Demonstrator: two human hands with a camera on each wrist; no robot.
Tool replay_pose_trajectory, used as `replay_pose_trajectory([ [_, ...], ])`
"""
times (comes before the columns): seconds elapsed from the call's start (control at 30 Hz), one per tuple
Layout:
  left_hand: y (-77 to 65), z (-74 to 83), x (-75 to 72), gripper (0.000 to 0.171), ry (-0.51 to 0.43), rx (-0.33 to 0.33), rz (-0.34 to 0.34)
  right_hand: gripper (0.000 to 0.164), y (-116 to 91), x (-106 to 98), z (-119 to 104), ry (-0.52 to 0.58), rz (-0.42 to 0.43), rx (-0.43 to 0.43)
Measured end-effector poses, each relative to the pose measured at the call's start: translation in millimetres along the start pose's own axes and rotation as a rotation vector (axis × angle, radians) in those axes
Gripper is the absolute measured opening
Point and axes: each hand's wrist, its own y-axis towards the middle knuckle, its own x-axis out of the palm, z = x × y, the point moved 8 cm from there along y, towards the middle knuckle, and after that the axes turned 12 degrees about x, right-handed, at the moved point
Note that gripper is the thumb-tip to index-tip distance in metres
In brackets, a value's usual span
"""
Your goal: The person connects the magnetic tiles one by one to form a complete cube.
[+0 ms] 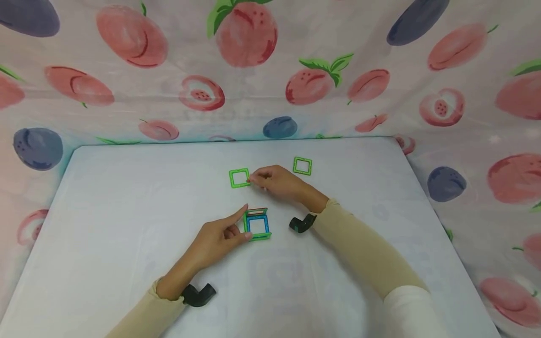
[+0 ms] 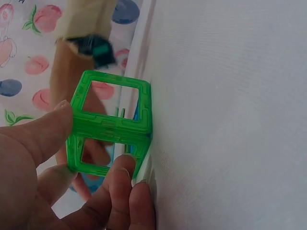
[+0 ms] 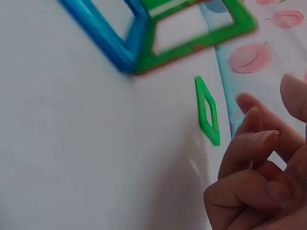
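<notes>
One green magnetic square (image 1: 241, 185) lies just left of my loosely curled, empty right hand (image 1: 279, 182); my left hand (image 1: 217, 241) pinches a tile box (image 1: 257, 217).

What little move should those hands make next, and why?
Probably the right hand should pinch the loose green square: its fingertips are already at that square's edge, while the left hand holds the green-and-blue frame box.

The table (image 1: 114, 202) is white. Behind the table hangs a cloth (image 1: 253, 94) printed with peaches (image 1: 247, 35) and blue plums (image 1: 280, 127). The print also flanks the table's right side.
</notes>
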Motion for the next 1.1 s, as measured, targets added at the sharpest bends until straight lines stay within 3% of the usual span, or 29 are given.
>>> replay_pose_trajectory([
  [0.13, 0.8, -1.8, 0.5, 0.068, -0.005, -0.013, -0.006, 0.043, 25, -12, -22, -0.142, 0.089, -0.027],
  [0.37, 2.3, -4.1, -1.5, 0.069, -0.016, -0.02, -0.017, 0.056, 59, -6, -24, -0.352, 0.06, 0.014],
  [0.73, 5.7, -6.7, -6.2, 0.069, -0.008, -0.017, -0.019, 0.028, 64, -11, -25, -0.297, 0.104, -0.043],
  [1.1, 6.3, -4.6, -8.1, 0.068, -0.009, -0.022, 0.0, 0.024, 68, -14, -18, -0.267, 0.113, -0.002],
])
